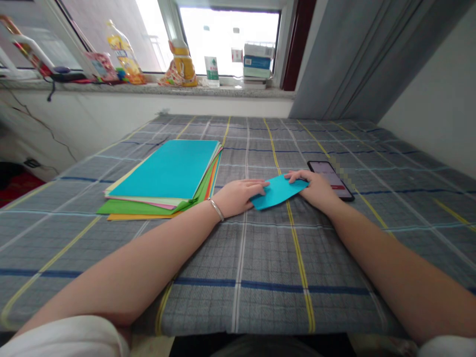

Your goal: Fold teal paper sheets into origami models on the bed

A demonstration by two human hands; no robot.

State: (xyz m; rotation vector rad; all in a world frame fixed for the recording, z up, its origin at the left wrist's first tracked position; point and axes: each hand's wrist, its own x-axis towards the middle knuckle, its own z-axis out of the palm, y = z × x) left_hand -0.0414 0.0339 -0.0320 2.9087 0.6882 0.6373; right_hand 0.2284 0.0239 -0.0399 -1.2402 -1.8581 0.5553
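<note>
A small piece of blue paper [278, 192], apparently folded, lies at a slant on the checked cloth between my hands. My left hand [242, 196], with a silver bangle at the wrist, grips its left end, fingertips over the top. At the opposite end my right hand [314, 187] has its fingers curled over the far right edge and the thumb near the corner. The undersides of both hands are hidden. Left of my left hand sits a stack of coloured paper [171, 168], a blue sheet uppermost and green and orange ones sticking out below.
Just beyond my right hand lies a phone [330, 177] with its screen lit. A plaid cloth [267, 258] covers the table. Along the windowsill [223, 91] stand a yellow bottle [124, 52], a tube [212, 69] and stacked boxes [257, 62]. A grey curtain [345, 59] hangs at right.
</note>
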